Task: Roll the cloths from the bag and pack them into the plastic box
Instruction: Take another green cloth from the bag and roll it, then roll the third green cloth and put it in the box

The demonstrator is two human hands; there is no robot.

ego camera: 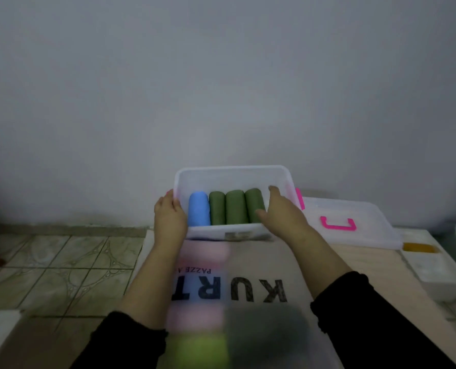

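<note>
The clear plastic box (229,170) is lifted and tipped toward me over the far edge of the beige bag (261,265) printed "KURT". Inside it lie a blue cloth roll (199,209) and three dark green rolls (236,207) side by side. My left hand (169,219) grips the box's left rim. My right hand (282,211) holds the right wall, thumb inside against the rightmost green roll. On the bag, close to me and blurred, lie two pink rolls (205,253), a light green roll (197,350) and a dark grey cloth (266,331).
The box's clear lid (354,209) with a pink handle (338,225) lies to the right, by the wall. A white tray (434,265) holding something yellow sits further right. Tiled floor (56,262) lies to the left, and a plain wall stands directly behind the box.
</note>
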